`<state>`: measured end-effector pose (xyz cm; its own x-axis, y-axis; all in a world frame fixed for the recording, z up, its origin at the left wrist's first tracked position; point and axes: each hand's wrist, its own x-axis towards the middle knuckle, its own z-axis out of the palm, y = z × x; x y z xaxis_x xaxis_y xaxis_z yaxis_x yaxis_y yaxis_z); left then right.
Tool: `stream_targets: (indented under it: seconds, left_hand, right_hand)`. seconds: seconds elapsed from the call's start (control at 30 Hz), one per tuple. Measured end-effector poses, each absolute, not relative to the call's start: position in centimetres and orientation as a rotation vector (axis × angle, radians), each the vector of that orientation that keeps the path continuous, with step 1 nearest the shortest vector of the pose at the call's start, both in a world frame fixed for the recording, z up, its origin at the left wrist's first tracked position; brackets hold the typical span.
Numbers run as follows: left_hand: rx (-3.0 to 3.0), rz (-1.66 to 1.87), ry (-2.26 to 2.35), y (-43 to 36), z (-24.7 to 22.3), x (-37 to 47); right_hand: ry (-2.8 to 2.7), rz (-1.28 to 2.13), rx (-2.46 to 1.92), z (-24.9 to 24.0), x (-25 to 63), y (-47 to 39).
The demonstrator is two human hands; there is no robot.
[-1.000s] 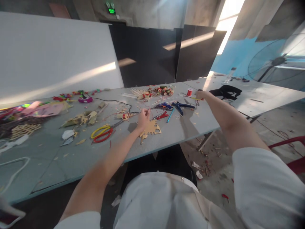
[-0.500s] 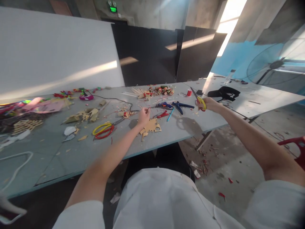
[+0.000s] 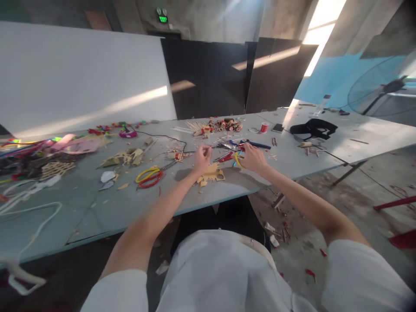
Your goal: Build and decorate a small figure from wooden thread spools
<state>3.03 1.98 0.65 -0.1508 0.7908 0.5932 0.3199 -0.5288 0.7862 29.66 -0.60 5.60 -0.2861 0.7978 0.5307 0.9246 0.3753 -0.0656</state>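
Observation:
My left hand (image 3: pixel 202 160) is raised over the table with thumb and fingers pinched together. A tiny reddish thing seems to be at its fingertips, too small to name. To its right, my right hand (image 3: pixel 253 158) is closed on scissors with a yellow handle (image 3: pixel 238 160); their blades point left and are hard to make out. Just below my left hand lies a thin tan board with cut-outs (image 3: pixel 212 173). Between and behind the hands lie a red-handled tool (image 3: pixel 226 157) and blue-handled tools (image 3: pixel 258 144). A light-blue pen is partly hidden by my right hand.
Another pair of scissors (image 3: pixel 149 177), yellow and red, lies on the left. Small wooden rolls and sticks (image 3: pixel 224 125) are heaped at the back, near a red thread spool (image 3: pixel 264 127). A phone (image 3: pixel 278 128) and black cap (image 3: pixel 313 128) lie right. Scraps cover the left.
My right hand has moved left with the scissors, from the table's right side to near my left hand. My left hand stays pinched in about the same place. The view has shifted slightly.

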Motion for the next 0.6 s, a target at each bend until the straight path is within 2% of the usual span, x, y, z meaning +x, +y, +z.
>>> stream_targets:
  seconds: [0.23, 0.6]
  left_hand:
    - [1.735, 1.771, 1.361, 2.0, 0.3, 2.8]
    - [1.788, 1.728, 1.343, 2.4, -0.1, 3.4]
  right_hand:
    - [-2.321, -0.551, -1.326, 3.4, 26.8, 3.0]
    - [-2.347, -0.546, -1.343, 2.0, 27.0, 3.4]
